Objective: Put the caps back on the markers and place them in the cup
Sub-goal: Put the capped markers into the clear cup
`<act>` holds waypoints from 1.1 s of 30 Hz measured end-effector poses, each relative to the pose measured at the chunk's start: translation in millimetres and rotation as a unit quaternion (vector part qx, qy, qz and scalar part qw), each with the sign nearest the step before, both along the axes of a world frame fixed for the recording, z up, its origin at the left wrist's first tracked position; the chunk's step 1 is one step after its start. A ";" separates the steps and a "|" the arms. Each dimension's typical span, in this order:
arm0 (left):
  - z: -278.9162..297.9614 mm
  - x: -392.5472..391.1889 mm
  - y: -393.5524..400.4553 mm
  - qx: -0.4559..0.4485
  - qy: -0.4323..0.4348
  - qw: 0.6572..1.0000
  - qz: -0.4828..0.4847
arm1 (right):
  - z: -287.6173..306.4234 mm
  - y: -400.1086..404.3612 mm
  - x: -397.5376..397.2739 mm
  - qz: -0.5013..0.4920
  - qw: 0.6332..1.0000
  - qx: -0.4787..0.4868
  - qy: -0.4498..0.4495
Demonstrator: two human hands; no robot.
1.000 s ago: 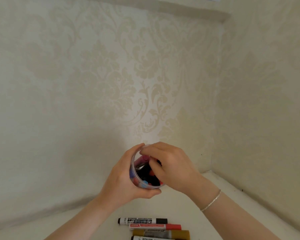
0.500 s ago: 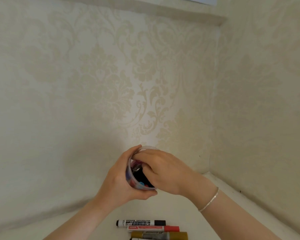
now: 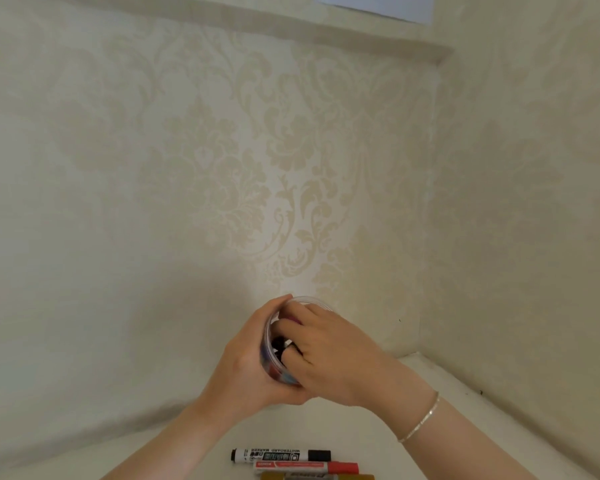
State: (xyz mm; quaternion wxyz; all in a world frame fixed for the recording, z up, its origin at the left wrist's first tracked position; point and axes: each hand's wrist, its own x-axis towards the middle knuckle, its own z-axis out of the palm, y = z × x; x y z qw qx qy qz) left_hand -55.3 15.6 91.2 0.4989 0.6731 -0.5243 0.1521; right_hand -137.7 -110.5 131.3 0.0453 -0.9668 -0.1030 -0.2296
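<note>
Against cream patterned wallpaper (image 3: pixel 187 168), the left hand (image 3: pixel 246 368) grips the clear cup (image 3: pixel 269 355) above the surface (image 3: pixel 378 441). The right hand (image 3: pixel 329 355) has sunk deeper inside, fingers curled; whether they grasp anything is hidden. Three markers (image 3: pixel 281 456) await.

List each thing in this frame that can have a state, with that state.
cup: tilted, gripped by left hand, holds coloured items
left hand: wrapped round cup
right hand: fingers inside cup
black marker: lying on table
red marker: lying on table
gold marker: lying on table
</note>
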 end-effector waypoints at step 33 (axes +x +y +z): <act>-4.2 4.2 -1.5 0.024 -0.006 1.000 -0.002 | -12.2 6.9 9.4 -0.051 0.953 0.285 -0.089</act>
